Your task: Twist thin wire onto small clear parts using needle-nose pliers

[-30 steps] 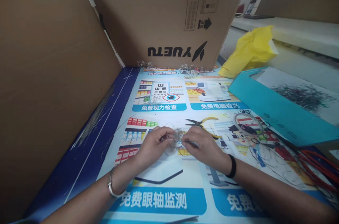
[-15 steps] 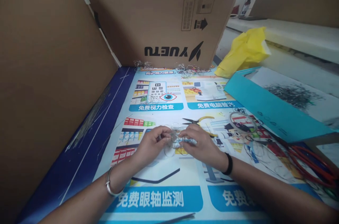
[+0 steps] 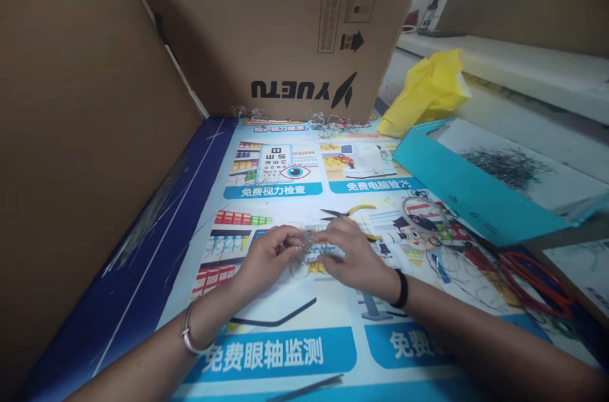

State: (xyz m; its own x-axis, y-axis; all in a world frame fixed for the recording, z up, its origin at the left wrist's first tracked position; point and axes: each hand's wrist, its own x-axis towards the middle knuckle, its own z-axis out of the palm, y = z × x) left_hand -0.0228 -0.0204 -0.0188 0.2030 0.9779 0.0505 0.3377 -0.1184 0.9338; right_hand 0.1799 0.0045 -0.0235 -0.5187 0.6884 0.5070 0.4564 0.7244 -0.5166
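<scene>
Thin looped wire (image 3: 299, 267) lies between my two hands near the middle of the printed mat. My left hand (image 3: 276, 256) pinches its left side with thumb and forefinger. From the right, my right hand (image 3: 347, 253) is bent over the wire with thumb and forefinger a little apart; whether a strand runs between those fingertips cannot be made out. Just behind my right hand lie pliers with yellow handles (image 3: 362, 207), partly covered by it.
A turquoise box (image 3: 457, 202) holding a dark wire pile (image 3: 507, 167) stands at the right. Behind it is a yellow bag (image 3: 425, 92). Tangled wire (image 3: 326, 125) lies by the cardboard wall (image 3: 285, 21). Red coils (image 3: 535, 285) rest at the right.
The whole view has shifted slightly, so most things appear further left. My right thumb and forefinger look a little further apart; my left hand keeps its pinch.
</scene>
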